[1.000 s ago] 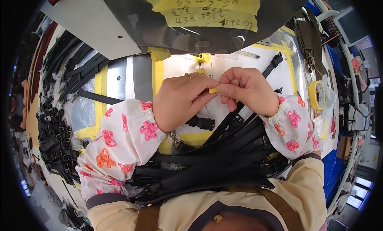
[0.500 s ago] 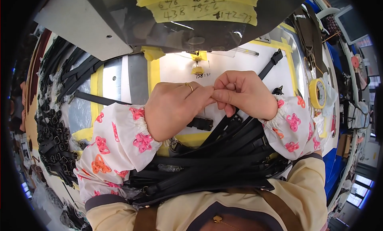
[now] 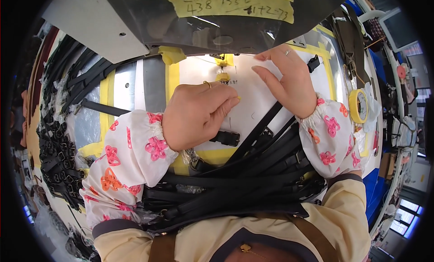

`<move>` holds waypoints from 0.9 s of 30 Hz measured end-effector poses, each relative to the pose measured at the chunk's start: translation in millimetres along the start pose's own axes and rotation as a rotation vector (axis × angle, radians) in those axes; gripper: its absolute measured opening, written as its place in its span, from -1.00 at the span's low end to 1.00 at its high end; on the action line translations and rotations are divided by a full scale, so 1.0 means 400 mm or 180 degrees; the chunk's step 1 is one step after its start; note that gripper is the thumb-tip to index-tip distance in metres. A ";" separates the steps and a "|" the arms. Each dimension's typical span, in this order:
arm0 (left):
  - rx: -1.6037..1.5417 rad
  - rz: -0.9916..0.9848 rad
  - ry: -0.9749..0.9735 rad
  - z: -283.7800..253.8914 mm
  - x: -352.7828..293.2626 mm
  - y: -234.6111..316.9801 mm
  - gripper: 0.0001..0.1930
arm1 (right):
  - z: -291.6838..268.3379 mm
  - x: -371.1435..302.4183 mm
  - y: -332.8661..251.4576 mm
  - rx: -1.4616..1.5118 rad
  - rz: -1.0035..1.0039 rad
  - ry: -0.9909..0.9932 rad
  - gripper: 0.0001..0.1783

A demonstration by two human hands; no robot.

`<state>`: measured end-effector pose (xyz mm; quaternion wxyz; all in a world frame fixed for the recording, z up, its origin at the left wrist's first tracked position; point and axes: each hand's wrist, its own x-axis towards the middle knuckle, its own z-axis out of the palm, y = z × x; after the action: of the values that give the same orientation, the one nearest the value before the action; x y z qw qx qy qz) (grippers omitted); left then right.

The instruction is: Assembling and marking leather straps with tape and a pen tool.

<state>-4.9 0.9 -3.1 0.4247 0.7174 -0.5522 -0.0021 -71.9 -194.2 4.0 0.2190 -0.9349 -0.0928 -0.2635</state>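
Observation:
My left hand (image 3: 196, 112) is closed in a pinch above the white work surface (image 3: 246, 112). A small yellow piece (image 3: 239, 97) shows at its fingertips; its kind is too small to make out. To the right, my right hand (image 3: 289, 78) reaches forward under the machine's front edge, thumb and fingers apart, with nothing seen between them. Between and below the hands lie black straps (image 3: 239, 180) with buckles, piled close to my body. One black buckle (image 3: 226, 138) rests just below my left hand.
The dark machine head (image 3: 217, 31) overhangs the far side, bearing yellow tape labels. A yellow tape roll (image 3: 359, 106) stands at the right. More black straps (image 3: 86, 76) and many-buckled ends (image 3: 58, 153) are heaped at the left. Yellow tape strips (image 3: 173, 85) border the white surface.
My hands were together at the fingertips and have come apart. The right one has moved forward and opened; the left has dropped slightly, still pinched. The pen lying beyond is now out of sight.

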 end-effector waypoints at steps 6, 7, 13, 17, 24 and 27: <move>-0.2123 -0.1785 -0.0371 -0.017 0.011 0.020 -0.87 | 0.016 -0.006 0.035 -0.0774 0.0131 -0.0397 -0.79; -0.2123 -0.1776 -0.0363 -0.018 0.012 0.013 -0.87 | 0.014 -0.006 0.033 -0.0781 0.0193 -0.0538 -0.81; -0.2172 -0.1686 0.0184 -0.030 0.007 -0.034 -0.83 | 0.005 -0.011 0.017 -0.0419 -0.0249 -0.0523 -0.87; -0.2272 -0.1771 0.0048 -0.039 0.004 -0.026 -0.83 | 0.003 -0.016 0.002 0.0243 0.0018 -0.0593 -0.84; -0.2455 -0.1964 0.0048 -0.050 0.006 -0.026 -0.86 | -0.016 -0.011 -0.018 0.0342 -0.0001 -0.0726 -0.82; -0.2449 -0.1961 0.0078 -0.048 0.006 -0.025 -0.86 | -0.014 -0.012 -0.017 0.0246 -0.0065 -0.0708 -0.81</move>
<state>13.0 10.7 4.2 0.6450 0.6385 -0.2685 -0.3229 -80.6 -191.2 8.1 0.2406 -0.9482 -0.1362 -0.1566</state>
